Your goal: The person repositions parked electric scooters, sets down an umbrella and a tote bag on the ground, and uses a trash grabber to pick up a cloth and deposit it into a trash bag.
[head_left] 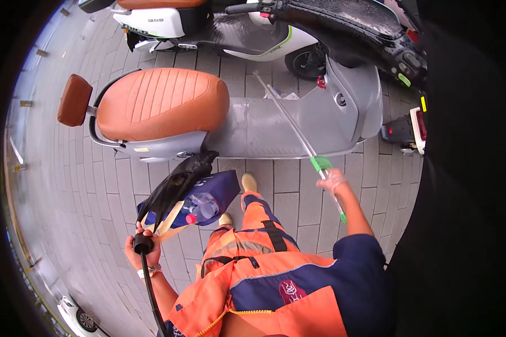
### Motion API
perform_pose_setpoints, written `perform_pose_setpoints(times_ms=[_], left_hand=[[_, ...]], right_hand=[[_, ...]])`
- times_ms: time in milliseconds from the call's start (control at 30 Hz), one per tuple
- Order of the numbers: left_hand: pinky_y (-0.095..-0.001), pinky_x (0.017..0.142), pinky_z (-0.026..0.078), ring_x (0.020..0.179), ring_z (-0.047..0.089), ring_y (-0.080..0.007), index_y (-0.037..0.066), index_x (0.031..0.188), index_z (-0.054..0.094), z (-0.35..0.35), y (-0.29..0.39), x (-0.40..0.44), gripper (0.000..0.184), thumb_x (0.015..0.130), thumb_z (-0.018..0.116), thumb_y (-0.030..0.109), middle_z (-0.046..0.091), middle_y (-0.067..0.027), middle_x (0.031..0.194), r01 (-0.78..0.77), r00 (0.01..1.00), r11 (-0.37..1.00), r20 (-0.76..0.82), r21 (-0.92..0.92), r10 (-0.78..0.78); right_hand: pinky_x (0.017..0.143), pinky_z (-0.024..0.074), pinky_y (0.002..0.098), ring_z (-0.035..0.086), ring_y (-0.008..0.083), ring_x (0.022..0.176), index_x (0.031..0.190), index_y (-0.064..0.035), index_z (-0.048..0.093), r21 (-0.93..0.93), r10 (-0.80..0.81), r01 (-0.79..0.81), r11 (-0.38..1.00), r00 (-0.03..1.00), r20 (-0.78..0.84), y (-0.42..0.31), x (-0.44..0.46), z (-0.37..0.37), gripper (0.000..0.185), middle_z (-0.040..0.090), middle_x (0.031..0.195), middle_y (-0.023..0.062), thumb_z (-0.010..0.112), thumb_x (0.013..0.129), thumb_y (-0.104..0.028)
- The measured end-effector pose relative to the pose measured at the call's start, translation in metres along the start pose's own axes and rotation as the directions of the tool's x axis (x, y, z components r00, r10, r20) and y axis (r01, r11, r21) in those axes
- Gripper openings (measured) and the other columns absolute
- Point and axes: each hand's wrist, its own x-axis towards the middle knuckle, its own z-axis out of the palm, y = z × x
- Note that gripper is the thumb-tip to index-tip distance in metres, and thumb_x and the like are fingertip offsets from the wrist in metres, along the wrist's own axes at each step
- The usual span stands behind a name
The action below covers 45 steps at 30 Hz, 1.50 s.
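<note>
My right hand (334, 181) is closed around the green-and-silver grip of a long litter picker (291, 121). Its thin shaft reaches over the grey scooter's footboard (264, 126), and the far end is near some pale scraps of paper (289, 96) beyond. My left hand (141, 247) is closed around a black rod with a thick round end (143, 242). Yellow straps run from that hand to a blue tote bag (225, 188) holding clear plastic bottles (202, 208), one with a red cap. A black plastic bag (180, 177) hangs there too, partly over the tote.
A grey scooter with a brown seat (163, 104) stands across my front. Behind it is a white-and-black scooter (253, 33), with another vehicle's rear (402, 132) at right. Grey paving (287, 196) lies underfoot. A white car (78, 317) shows lower left. Darkness covers the right side.
</note>
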Motion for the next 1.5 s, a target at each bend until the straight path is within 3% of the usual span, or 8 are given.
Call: perform_pose_setpoints(times_ms=[267, 400, 667, 900, 967, 1033, 1300, 1500], left_hand=[[-0.0351, 0.063, 0.045, 0.068, 0.053, -0.0203, 0.001, 0.109, 0.042, -0.027, 0.009, 0.019, 0.040, 0.074, 0.038, 0.021, 0.053, -0.0030, 0.077, 0.084, 0.983, 0.996, 0.166, 0.006, -0.084], [-0.0357, 0.064, 0.045, 0.068, 0.053, -0.0211, 0.001, 0.108, 0.044, -0.049, 0.016, 0.030, 0.040, 0.074, 0.039, 0.022, 0.054, -0.0034, 0.078, 0.168, 0.962, 0.985, 0.208, 0.050, -0.175], [-0.0328, 0.061, 0.044, 0.067, 0.053, -0.0209, 0.001, 0.108, 0.044, -0.042, 0.009, 0.020, 0.039, 0.075, 0.039, 0.022, 0.054, -0.0033, 0.078, 0.164, 0.941, 0.957, 0.254, 0.241, -0.225], [-0.0292, 0.060, 0.043, 0.067, 0.053, -0.0208, 0.000, 0.106, 0.046, -0.025, -0.017, -0.016, 0.041, 0.075, 0.038, 0.025, 0.056, -0.0044, 0.075, 0.175, 0.915, 0.902, 0.273, 0.396, -0.298], [-0.0290, 0.059, 0.043, 0.067, 0.053, -0.0207, 0.000, 0.106, 0.046, -0.014, -0.018, -0.022, 0.041, 0.075, 0.038, 0.025, 0.056, -0.0043, 0.075, 0.153, 0.910, 0.883, 0.284, 0.443, -0.301], [-0.0293, 0.058, 0.043, 0.066, 0.053, -0.0207, 0.000, 0.104, 0.048, -0.006, -0.012, -0.016, 0.040, 0.075, 0.038, 0.026, 0.056, -0.0040, 0.074, 0.149, 0.907, 0.859, 0.277, 0.491, -0.316], [-0.0321, 0.061, 0.040, 0.066, 0.053, -0.0197, 0.000, 0.095, 0.058, 0.018, -0.093, -0.088, 0.049, 0.076, 0.033, 0.038, 0.057, -0.0057, 0.071, 0.128, 0.880, 0.645, 0.213, 0.754, -0.425], [-0.0321, 0.062, 0.041, 0.066, 0.053, -0.0191, 0.001, 0.099, 0.053, 0.025, -0.135, -0.126, 0.042, 0.073, 0.039, 0.030, 0.058, -0.0035, 0.076, 0.158, 0.856, 0.544, 0.160, 0.824, -0.492]], right_hand=[[0.070, 0.0467, 0.0377, 0.058, 0.0325, 0.079, 0.090, -0.0043, 0.054, 0.057, -0.007, 0.022, 0.998, 0.969, -0.247, -0.008, -0.079, 0.064, 0.038, 0.059, 0.083, 0.0176, 0.062, 0.056, -0.020], [0.070, 0.0464, 0.0384, 0.057, 0.0334, 0.080, 0.094, -0.0066, 0.053, 0.107, 0.161, -0.136, 0.985, 0.945, -0.285, 0.026, -0.117, 0.100, 0.039, 0.059, 0.084, 0.0176, 0.059, 0.057, -0.013], [0.068, 0.0458, 0.0395, 0.057, 0.0341, 0.080, 0.100, -0.0103, 0.051, 0.129, 0.180, -0.153, 0.980, 0.956, -0.233, 0.103, -0.225, 0.178, 0.047, 0.058, 0.083, 0.0186, 0.061, 0.054, -0.012], [0.067, 0.0458, 0.0401, 0.057, 0.0334, 0.079, 0.100, -0.0129, 0.051, 0.379, 0.389, -0.285, 0.880, 0.892, -0.232, 0.148, -0.315, 0.267, 0.045, 0.058, 0.082, 0.0149, 0.061, 0.056, -0.011], [0.070, 0.0459, 0.0403, 0.056, 0.0344, 0.083, 0.101, -0.0137, 0.050, 0.424, 0.435, -0.308, 0.852, 0.866, -0.246, 0.150, -0.310, 0.289, 0.047, 0.059, 0.085, 0.0159, 0.061, 0.056, -0.012], [0.071, 0.0454, 0.0417, 0.056, 0.0345, 0.084, 0.105, -0.0156, 0.048, 0.333, 0.541, -0.468, 0.819, 0.823, -0.172, 0.135, -0.306, 0.302, 0.048, 0.059, 0.087, 0.0157, 0.059, 0.058, -0.013], [0.077, 0.0437, 0.0391, 0.055, 0.0328, 0.090, 0.104, -0.0079, 0.046, 0.516, 0.586, -0.436, 0.737, 0.792, -0.169, 0.174, -0.291, 0.355, 0.040, 0.057, 0.093, 0.0181, 0.056, 0.065, -0.012], [0.079, 0.0439, 0.0364, 0.056, 0.0308, 0.091, 0.100, -0.0052, 0.049, 0.546, 0.581, -0.465, 0.697, 0.812, -0.050, 0.158, -0.290, 0.358, 0.034, 0.058, 0.096, 0.0153, 0.054, 0.068, -0.014]])
